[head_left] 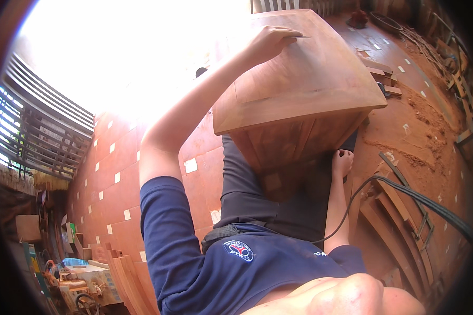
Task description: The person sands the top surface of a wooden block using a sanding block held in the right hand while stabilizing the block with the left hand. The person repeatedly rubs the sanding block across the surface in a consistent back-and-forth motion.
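My left hand reaches over the top of a wooden piece of furniture with a broad, smooth reddish-brown surface. Its fingers pinch a thin flat strip, whose narrow edge shows past the fingertips; what kind of strip it is cannot be made out. The strip is at the wooden surface, toward its far part. Lower down, my right hand is by my right knee, beside the furniture's panelled side. Its fingers are curled closed, and nothing shows in them. My legs are under the overhanging near edge.
A black cable crosses right of my right arm. Curved wooden boards lie at the lower right, with sawdust beyond. A slatted grille stands at left; a cluttered workbench and upright planks are at lower left. Strong light washes out the far left.
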Demonstrator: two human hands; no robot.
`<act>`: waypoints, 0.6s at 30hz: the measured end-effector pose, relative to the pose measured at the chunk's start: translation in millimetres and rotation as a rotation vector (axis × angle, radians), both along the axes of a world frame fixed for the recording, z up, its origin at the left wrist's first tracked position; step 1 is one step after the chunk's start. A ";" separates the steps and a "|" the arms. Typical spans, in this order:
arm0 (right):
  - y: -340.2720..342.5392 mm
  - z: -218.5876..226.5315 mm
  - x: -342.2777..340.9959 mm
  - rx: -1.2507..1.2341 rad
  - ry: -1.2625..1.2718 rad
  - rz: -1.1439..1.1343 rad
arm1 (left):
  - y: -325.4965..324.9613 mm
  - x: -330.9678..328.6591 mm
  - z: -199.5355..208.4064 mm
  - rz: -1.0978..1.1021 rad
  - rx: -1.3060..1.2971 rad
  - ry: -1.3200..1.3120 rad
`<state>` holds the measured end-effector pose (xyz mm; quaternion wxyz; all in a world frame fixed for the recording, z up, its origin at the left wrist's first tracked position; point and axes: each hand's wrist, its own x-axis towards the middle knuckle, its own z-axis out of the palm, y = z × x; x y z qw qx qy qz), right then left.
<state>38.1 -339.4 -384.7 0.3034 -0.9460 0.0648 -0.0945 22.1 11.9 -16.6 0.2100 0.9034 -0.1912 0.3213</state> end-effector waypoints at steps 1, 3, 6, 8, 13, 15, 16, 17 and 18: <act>0.3 0.4 -0.1 0.016 -0.001 0.002 | 2.1 -0.3 -1.6 0.044 -0.003 0.053; -3.5 -2.3 -0.3 0.033 0.002 0.000 | -8.1 -10.0 -5.0 0.081 -0.022 0.102; -6.6 -4.6 1.0 0.021 0.004 0.012 | -29.0 -43.1 -19.5 0.056 0.077 0.022; -5.1 -3.3 -0.1 -0.002 0.007 0.000 | -51.9 -76.7 -28.2 0.055 0.171 -0.053; -3.6 1.3 -3.2 0.017 0.046 0.019 | -97.3 -172.8 1.6 -0.012 0.273 0.056; -3.3 4.6 -2.2 0.022 0.050 0.018 | -104.2 -196.0 20.8 -0.065 0.209 0.107; -3.7 4.6 -2.0 0.022 0.052 0.009 | -102.1 -199.7 28.1 -0.103 0.132 0.116; -3.9 3.8 -2.6 0.022 0.055 0.003 | -99.3 -203.5 33.8 -0.138 0.053 0.127; -4.4 3.1 -2.7 0.021 0.051 0.005 | -97.9 -204.7 36.9 -0.174 -0.025 0.138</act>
